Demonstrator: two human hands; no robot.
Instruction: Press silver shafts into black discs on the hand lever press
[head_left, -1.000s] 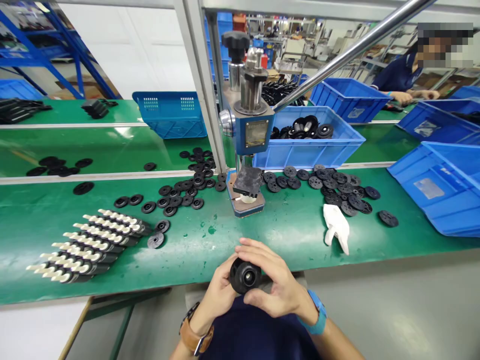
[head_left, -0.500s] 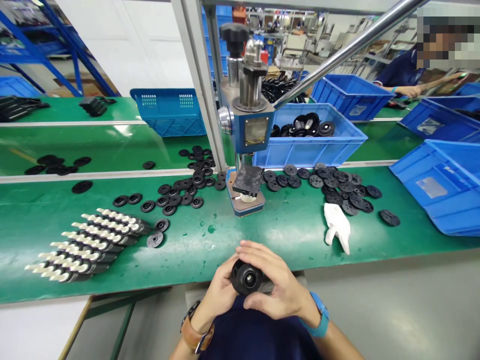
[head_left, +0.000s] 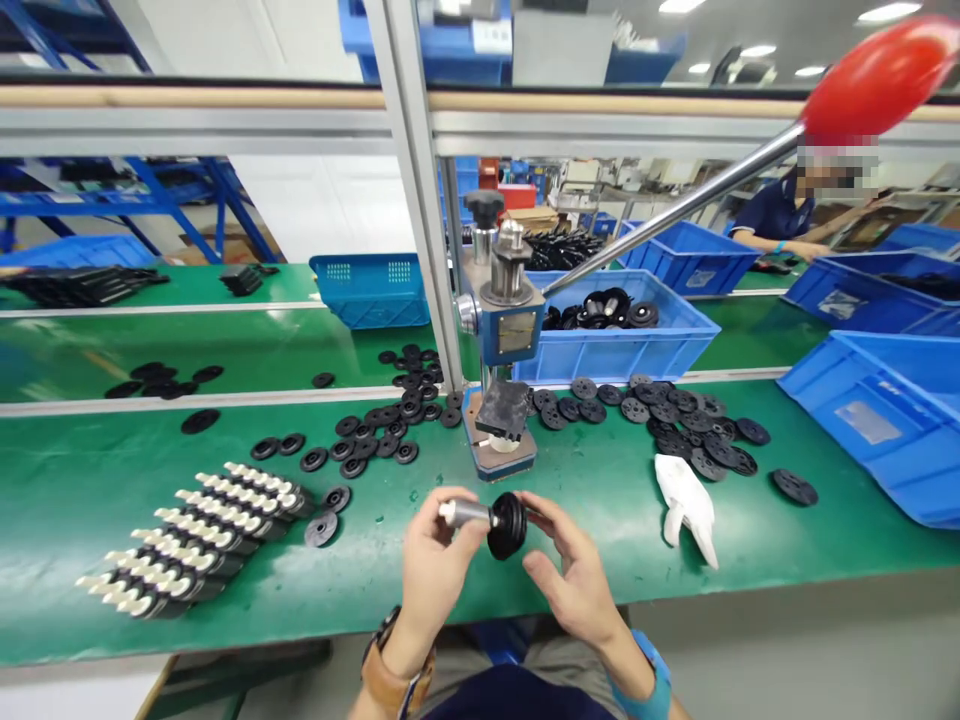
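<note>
Metal rotor (head_left: pixel 466 514), a smooth grey cylinder with a white tip, is held just above the desk (head_left: pixel 600 510) in the left hand's (head_left: pixel 435 565) fingers. Its rounded black disc (head_left: pixel 508 526) is seemingly joined already; it is loosely flanked by the right hand (head_left: pixel 576 580), thumb spread. Loose discs (head_left: pixel 697 420), flat and matte, are left unfitted.

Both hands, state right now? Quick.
Left hand: closed, holding the silver cylinder.
Right hand: partly open at the black disc on the cylinder's end; whether it touches the disc cannot be told.
</note>
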